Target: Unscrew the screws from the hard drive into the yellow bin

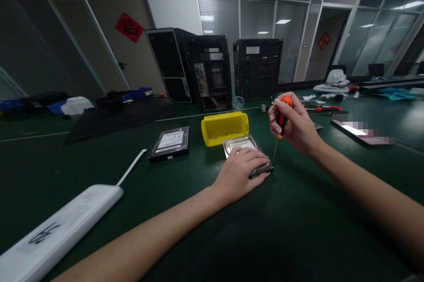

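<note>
My left hand [243, 169] lies flat, fingers together, on top of a silver hard drive [240, 144] resting on the green table and presses it down. My right hand [291, 125] is closed round the orange-and-black handle of a screwdriver [281, 116], held upright. Its thin shaft points down, and its tip meets the drive's near right corner. A yellow plastic bin [225, 127] stands just behind the drive. A second hard drive [170, 141] lies to the left, label up.
Three black computer towers [212, 72] stand at the back of the green table [198, 229]. A white flat device [59, 229] with an antenna lies near left. A red-handled tool [327, 108] and a black panel [119, 116] lie farther back.
</note>
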Tool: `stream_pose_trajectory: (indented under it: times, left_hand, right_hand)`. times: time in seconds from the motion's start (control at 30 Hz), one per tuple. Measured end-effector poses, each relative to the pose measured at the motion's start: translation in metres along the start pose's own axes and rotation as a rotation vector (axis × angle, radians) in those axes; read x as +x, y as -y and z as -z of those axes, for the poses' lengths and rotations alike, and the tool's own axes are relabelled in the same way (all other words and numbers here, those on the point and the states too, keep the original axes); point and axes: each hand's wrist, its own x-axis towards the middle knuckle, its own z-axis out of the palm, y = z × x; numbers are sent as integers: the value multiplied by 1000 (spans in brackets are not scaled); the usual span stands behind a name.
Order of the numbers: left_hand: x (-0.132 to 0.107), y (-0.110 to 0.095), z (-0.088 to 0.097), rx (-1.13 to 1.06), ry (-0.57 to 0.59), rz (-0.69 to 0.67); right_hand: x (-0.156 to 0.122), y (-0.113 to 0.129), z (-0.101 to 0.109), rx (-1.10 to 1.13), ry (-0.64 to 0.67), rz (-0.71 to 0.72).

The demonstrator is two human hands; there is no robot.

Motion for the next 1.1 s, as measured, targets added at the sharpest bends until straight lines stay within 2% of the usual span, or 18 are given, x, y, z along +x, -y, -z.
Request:
stream_pose_trajectory:
  times: [0.2, 0.43, 0.63, 0.87, 1.1]
  left_hand:
    - [0, 1, 0, 3, 2, 5]
    - [0, -1, 2, -6, 2, 9]
    - [0, 0, 1, -2, -18, 7]
    - [0, 1, 1, -2, -12, 2]
    - [-1, 0, 0, 1, -11, 0]
  right_hand:
    - [-2, 1, -7, -61, 30, 19]
    - [-4, -1, -11, -61, -18, 41]
    - [-4, 1, -13, 23, -5, -18]
    - [-4, -2, -16, -68, -70, 22]
    - [-4, 1, -15, -44, -109, 57]
